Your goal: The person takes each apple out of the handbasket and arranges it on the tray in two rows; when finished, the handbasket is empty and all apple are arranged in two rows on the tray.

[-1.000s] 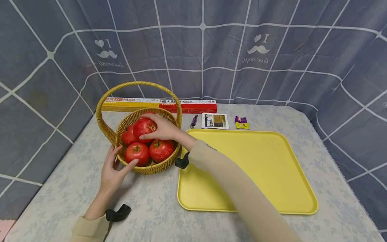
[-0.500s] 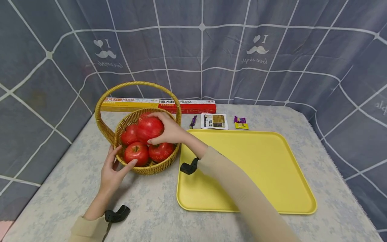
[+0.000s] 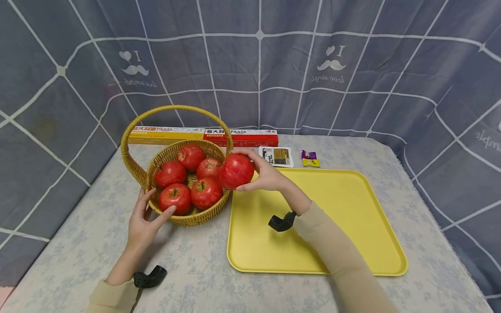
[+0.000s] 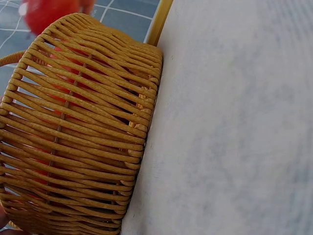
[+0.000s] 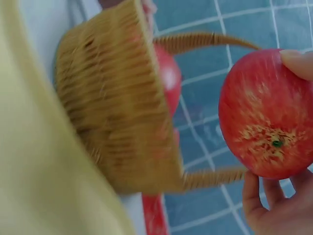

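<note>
One round red apple is gripped between the thumb and fingers of the right hand, above the right side of a round tan wicker basket. Left of that grip, five more red apples lie inside the basket; a rectangular yellow tray spreads below and to its right, and a flat white-and-brown packet lies beyond it. The left hand touches the basket's near-left rim, though whether its fingers curl round it I cannot tell.

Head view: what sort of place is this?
Probably a staged tabletop set up for recording: a printed grid curtain hangs around the cloth-covered table, and a yellow tray sits beside a basket of red apples.
</note>
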`<state>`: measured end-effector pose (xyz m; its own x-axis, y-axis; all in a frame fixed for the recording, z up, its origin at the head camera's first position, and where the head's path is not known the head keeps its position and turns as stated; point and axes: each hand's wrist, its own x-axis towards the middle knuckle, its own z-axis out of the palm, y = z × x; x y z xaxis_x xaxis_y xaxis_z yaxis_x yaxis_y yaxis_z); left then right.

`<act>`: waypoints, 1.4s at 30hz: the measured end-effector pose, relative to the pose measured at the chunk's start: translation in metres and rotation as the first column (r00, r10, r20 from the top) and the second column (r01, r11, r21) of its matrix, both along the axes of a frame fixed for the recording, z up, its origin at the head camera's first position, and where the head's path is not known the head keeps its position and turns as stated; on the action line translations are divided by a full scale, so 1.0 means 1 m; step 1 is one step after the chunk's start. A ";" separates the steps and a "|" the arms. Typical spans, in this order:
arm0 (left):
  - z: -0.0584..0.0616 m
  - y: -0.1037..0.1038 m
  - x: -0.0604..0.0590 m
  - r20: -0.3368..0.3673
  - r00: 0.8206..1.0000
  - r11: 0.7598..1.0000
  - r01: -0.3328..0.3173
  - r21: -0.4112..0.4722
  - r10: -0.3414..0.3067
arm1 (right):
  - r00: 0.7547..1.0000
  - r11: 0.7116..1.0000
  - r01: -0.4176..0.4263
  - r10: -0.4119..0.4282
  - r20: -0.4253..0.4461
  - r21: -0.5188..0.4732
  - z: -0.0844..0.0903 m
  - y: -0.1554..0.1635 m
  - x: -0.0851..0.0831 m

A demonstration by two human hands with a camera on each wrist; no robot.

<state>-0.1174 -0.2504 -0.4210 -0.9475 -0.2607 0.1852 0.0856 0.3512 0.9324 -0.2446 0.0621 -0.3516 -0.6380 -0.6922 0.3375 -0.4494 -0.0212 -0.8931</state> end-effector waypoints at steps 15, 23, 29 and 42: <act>0.000 -0.001 0.002 -0.022 1.000 1.000 -0.001 0.014 0.001 | 0.976 0.943 0.200 -0.215 0.029 0.265 -0.052 0.022 -0.022; -0.002 -0.001 0.002 -0.019 1.000 1.000 0.001 0.002 -0.001 | 0.950 0.910 0.311 -0.308 -0.058 0.275 -0.078 0.013 -0.034; -0.003 -0.001 0.001 -0.013 1.000 1.000 0.001 -0.009 -0.001 | 0.948 0.909 0.316 -0.312 -0.060 0.272 -0.078 0.011 -0.035; -0.001 -0.001 0.000 -0.035 0.999 1.000 0.013 -0.012 -0.013 | 0.916 0.934 0.348 -0.356 -0.183 -0.078 -0.012 -0.011 -0.005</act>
<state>-0.1173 -0.2511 -0.4221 -0.9437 -0.2461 0.2211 0.1224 0.3613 0.9244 -0.2496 0.0508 -0.3639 -0.7581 -0.4169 0.5014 -0.5968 0.1337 -0.7911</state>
